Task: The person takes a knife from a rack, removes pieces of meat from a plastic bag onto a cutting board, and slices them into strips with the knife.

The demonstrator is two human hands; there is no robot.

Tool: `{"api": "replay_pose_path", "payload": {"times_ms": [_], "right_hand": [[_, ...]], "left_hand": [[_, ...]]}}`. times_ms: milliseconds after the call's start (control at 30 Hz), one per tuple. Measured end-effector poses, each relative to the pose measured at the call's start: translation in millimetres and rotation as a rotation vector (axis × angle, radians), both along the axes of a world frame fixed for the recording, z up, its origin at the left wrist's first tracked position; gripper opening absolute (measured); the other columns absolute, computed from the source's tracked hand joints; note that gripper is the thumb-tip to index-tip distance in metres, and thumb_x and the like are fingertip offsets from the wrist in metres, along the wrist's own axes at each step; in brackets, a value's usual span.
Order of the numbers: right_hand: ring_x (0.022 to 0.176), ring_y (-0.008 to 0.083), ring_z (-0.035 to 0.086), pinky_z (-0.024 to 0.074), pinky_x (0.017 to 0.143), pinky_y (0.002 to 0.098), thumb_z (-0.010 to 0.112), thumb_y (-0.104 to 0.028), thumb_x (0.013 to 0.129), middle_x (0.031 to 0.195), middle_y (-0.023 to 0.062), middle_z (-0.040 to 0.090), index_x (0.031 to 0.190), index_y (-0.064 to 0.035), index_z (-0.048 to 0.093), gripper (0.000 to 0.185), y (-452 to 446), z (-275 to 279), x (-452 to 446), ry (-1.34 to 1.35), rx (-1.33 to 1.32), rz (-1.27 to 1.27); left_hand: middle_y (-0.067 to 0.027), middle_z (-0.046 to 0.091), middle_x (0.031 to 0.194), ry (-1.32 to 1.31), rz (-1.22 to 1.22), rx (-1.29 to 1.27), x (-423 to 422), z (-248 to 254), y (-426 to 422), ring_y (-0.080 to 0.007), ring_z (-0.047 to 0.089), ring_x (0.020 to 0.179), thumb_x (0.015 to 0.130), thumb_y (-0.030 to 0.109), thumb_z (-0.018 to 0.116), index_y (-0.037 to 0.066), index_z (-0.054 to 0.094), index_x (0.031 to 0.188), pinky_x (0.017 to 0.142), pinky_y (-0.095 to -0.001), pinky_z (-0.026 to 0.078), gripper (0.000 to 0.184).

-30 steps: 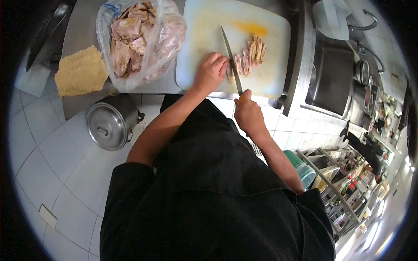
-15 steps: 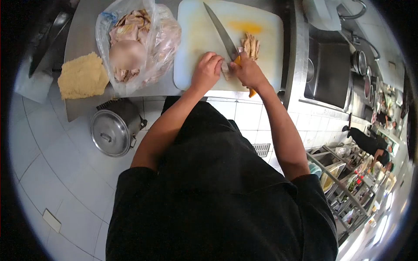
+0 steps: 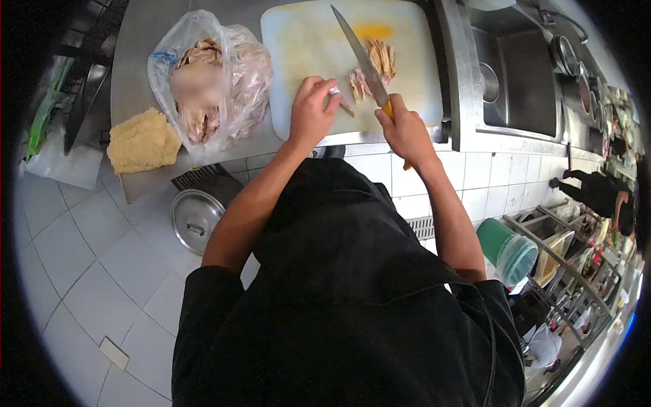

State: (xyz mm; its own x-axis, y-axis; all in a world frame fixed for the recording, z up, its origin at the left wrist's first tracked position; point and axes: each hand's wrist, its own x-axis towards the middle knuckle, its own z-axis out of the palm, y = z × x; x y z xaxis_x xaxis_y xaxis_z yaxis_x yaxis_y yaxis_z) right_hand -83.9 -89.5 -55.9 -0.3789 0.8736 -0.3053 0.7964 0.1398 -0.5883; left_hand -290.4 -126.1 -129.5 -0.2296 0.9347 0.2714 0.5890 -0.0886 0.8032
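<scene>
My right hand (image 3: 408, 134) is wrapped round the yellow handle of a long kitchen knife (image 3: 358, 51), its blade pointing away over the white cutting board (image 3: 291, 37). On the board's near part, my left hand (image 3: 313, 112) has fingers and thumb closed on the upper end of a narrow piece of meat (image 3: 346, 106). Cut meat strips (image 3: 358, 84) lie left of the blade, close to the left hand. Beyond the blade sits a pile of longer meat strips (image 3: 383, 60).
Left of the board, a clear plastic bag (image 3: 247, 88) holds meat pieces, next to a folded tan cloth (image 3: 144, 141). A lidded metal pot (image 3: 196, 220) stands below the counter. A sink (image 3: 519, 74) lies right. A person in black (image 3: 600, 193) is farther off.
My right hand and the knife have moved right, away from the left hand. Cut strips now show between them. My left hand has opened out somewhat round the piece. The view has shifted slightly.
</scene>
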Motion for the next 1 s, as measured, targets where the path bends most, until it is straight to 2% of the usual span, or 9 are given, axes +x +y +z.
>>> {"api": "replay_pose_path", "payload": {"times_ms": [167, 367, 467, 567, 667, 767, 867, 967, 1000], "right_hand": [[0.079, 0.0541, 0.064, 0.0506, 0.075, 0.0600, 0.055, -0.025, 0.100, 0.080, 0.0341, 0.065, 0.114, -0.0019, 0.045, 0.029, -23.4, 2.1, 6.3, 0.020, -0.048, -0.029], [0.079, 0.0535, 0.064, 0.0504, 0.074, 0.0599, 0.055, -0.026, 0.100, 0.079, 0.0329, 0.066, 0.113, -0.0020, 0.045, 0.029, -44.0, -3.1, 10.2, -0.001, -0.084, -0.010], [0.079, 0.0533, 0.064, 0.0502, 0.073, 0.0597, 0.056, -0.027, 0.100, 0.079, 0.0323, 0.066, 0.112, -0.0022, 0.045, 0.029, -48.3, -8.3, 10.9, 0.005, -0.073, 0.010], [0.078, 0.0531, 0.064, 0.0502, 0.073, 0.0594, 0.056, -0.026, 0.100, 0.078, 0.0320, 0.066, 0.112, -0.0023, 0.044, 0.029, -49.1, -10.5, 9.5, 0.004, -0.053, 0.021], [0.079, 0.0530, 0.064, 0.0502, 0.073, 0.0593, 0.055, -0.026, 0.100, 0.078, 0.0320, 0.066, 0.112, -0.0024, 0.044, 0.029, -48.4, -7.3, 6.1, -0.013, -0.056, 0.024], [0.081, 0.0528, 0.065, 0.0505, 0.074, 0.0593, 0.055, -0.026, 0.100, 0.079, 0.0320, 0.066, 0.112, -0.0025, 0.044, 0.029, -46.7, -0.9, 1.2, -0.040, -0.059, 0.020], [0.082, 0.0528, 0.065, 0.0509, 0.076, 0.0591, 0.055, -0.026, 0.100, 0.080, 0.0321, 0.066, 0.112, -0.0024, 0.045, 0.029, -43.3, 0.8, 1.4, -0.082, -0.045, 0.009], [0.082, 0.0532, 0.065, 0.0511, 0.077, 0.0589, 0.055, -0.027, 0.100, 0.080, 0.0323, 0.066, 0.112, -0.0023, 0.045, 0.029, -42.7, -1.7, 1.3, -0.099, -0.060, 0.001], [0.082, 0.0534, 0.065, 0.0511, 0.077, 0.0588, 0.055, -0.027, 0.100, 0.080, 0.0324, 0.066, 0.112, -0.0022, 0.045, 0.029, -41.5, -2.0, 0.7, -0.099, -0.067, -0.001]], "left_hand": [[-0.0117, 0.061, 0.112, 0.162, -0.137, 0.003, -7.1, -14.1, -2.2, -0.0281, 0.066, 0.093, 0.084, 0.006, 0.074, 0.004, 0.073, 0.105, 0.084, -0.0365, 0.054, 0.021], [-0.0108, 0.062, 0.115, -0.028, -0.129, -0.081, -19.1, -13.8, -26.5, -0.0273, 0.068, 0.095, 0.081, 0.001, 0.075, 0.003, 0.072, 0.100, 0.084, -0.0356, 0.055, 0.019], [-0.0102, 0.063, 0.114, -0.005, -0.047, -0.068, -19.5, -17.0, -29.2, -0.0240, 0.068, 0.094, 0.081, 0.000, 0.075, 0.003, 0.071, 0.102, 0.080, -0.0342, 0.057, 0.022], [-0.0120, 0.063, 0.109, -0.118, -0.017, -0.098, -14.6, -3.6, -27.4, -0.0274, 0.068, 0.093, 0.080, -0.001, 0.074, 0.001, 0.069, 0.107, 0.075, -0.0362, 0.058, 0.027], [-0.0132, 0.063, 0.109, -0.184, -0.047, -0.080, -9.5, -21.9, -17.6, -0.0274, 0.068, 0.090, 0.080, -0.003, 0.072, 0.000, 0.069, 0.107, 0.072, -0.0348, 0.058, 0.027], [-0.0152, 0.063, 0.106, -0.208, -0.052, -0.132, -2.7, -19.7, -6.4, -0.0309, 0.066, 0.094, 0.078, 0.002, 0.074, -0.001, 0.068, 0.109, 0.078, -0.0383, 0.057, 0.032], [-0.0131, 0.064, 0.103, 0.085, 0.039, -0.151, 6.2, -14.8, -1.6, -0.0268, 0.066, 0.090, 0.076, 0.010, 0.080, 0.001, 0.067, 0.117, 0.082, -0.0368, 0.055, 0.044], [-0.0136, 0.064, 0.098, 0.153, -0.026, -0.198, 9.4, -20.9, 5.9, -0.0280, 0.065, 0.090, 0.074, 0.014, 0.081, 0.000, 0.065, 0.114, 0.085, -0.0394, 0.053, 0.045], [-0.0154, 0.064, 0.099, 0.077, -0.036, -0.233, 10.0, -17.6, 7.8, -0.0316, 0.064, 0.093, 0.074, 0.012, 0.079, 0.000, 0.063, 0.110, 0.086, -0.0413, 0.052, 0.041]]}}
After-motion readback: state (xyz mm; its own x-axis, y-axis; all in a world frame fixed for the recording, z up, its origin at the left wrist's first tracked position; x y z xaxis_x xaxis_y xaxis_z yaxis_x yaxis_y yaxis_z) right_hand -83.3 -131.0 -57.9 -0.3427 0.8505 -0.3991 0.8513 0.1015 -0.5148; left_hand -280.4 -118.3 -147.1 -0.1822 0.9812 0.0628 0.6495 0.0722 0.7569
